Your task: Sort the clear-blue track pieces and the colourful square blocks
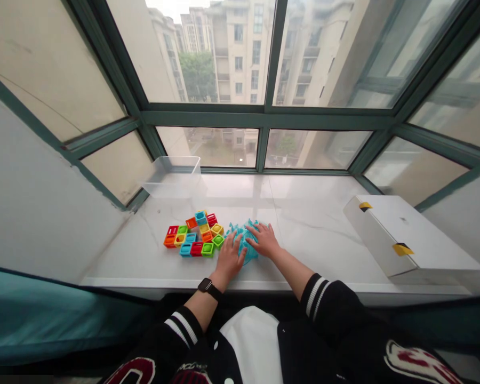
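Observation:
A pile of light blue small pieces point(243, 234) lies on the white marble windowsill point(304, 224). Both hands rest on it. My left hand point(230, 258), with a dark watch on the wrist, lies on the pile's near left side with fingers spread. My right hand point(264, 238) lies flat on the pile's right side, fingers stretched out. Just left of the pile sits a cluster of several colourful square blocks point(194, 234) in red, orange, yellow, green and blue, touching each other.
A clear plastic bin point(172, 176) stands at the back left of the sill by the window frame. A long white box point(404, 240) with yellow corner tabs lies at the right. Windows surround the sill on three sides.

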Demonstrator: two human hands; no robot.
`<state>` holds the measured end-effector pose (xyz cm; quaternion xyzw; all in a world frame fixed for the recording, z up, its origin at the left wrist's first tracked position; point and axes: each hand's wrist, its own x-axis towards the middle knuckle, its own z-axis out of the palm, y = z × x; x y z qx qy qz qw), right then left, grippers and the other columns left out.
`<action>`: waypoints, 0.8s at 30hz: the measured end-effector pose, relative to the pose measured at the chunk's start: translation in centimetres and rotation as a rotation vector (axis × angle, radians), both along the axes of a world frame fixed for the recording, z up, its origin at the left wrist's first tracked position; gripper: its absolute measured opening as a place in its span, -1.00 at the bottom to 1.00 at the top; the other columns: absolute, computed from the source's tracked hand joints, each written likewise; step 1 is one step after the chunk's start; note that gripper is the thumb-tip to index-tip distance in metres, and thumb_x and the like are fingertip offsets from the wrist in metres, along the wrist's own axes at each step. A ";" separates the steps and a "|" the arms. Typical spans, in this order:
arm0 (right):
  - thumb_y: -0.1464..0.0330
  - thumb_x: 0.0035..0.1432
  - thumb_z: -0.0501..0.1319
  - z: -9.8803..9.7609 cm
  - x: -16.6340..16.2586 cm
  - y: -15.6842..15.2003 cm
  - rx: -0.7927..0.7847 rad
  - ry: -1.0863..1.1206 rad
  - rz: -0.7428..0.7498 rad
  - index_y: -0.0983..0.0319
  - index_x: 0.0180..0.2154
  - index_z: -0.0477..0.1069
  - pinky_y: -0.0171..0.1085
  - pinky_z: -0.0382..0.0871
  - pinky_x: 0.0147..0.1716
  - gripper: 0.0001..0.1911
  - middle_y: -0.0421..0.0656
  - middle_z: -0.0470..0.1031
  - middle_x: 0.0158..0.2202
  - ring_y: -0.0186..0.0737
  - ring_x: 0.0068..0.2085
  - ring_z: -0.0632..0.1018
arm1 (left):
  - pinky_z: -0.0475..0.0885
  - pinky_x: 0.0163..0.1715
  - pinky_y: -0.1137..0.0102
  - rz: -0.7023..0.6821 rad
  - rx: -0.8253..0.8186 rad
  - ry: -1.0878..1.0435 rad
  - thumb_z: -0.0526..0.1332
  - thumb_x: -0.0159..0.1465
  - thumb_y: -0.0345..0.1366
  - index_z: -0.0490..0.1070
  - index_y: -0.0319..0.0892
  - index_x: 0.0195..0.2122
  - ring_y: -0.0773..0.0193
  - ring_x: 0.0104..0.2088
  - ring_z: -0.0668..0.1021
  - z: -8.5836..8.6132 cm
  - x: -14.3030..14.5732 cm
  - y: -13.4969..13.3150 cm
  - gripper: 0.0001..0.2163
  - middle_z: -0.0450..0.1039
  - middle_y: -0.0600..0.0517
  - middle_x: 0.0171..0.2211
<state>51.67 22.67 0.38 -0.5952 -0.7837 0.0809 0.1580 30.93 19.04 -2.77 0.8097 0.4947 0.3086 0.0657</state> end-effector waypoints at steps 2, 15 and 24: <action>0.00 0.43 0.14 -0.1 -0.3 -0.4 0.005 -0.002 -0.001 -0.08 0.40 0.28 0.31 -0.13 0.41 -0.41 -0.01 0.44 0.31 0.12 0.36 0.35 | 0.28 0.38 -0.10 -0.004 -0.004 0.004 0.06 0.52 -0.08 0.21 -0.12 0.42 -0.12 0.45 0.25 -0.1 -0.1 0.1 -0.50 0.15 -0.24 0.45; 0.10 0.40 0.19 -1.1 2.6 -5.6 0.043 0.049 -0.044 -0.01 0.42 0.28 0.29 0.02 0.40 -0.38 0.04 0.46 0.26 0.16 0.31 0.41 | 0.30 0.38 -0.09 -0.205 -0.034 0.010 0.09 0.50 -0.08 0.34 -0.11 0.34 -0.09 0.40 0.32 1.5 0.3 -1.4 -0.55 0.21 -0.22 0.42; 0.13 0.39 0.21 -1.4 2.9 -7.6 0.075 0.060 -0.066 -0.01 0.44 0.23 0.31 0.02 0.40 -0.35 0.05 0.46 0.25 0.19 0.31 0.40 | 0.33 0.34 -0.07 -0.255 -0.016 0.036 0.14 0.48 -0.09 0.28 -0.03 0.40 -0.07 0.34 0.38 2.2 0.2 -1.8 -0.51 0.34 -0.15 0.35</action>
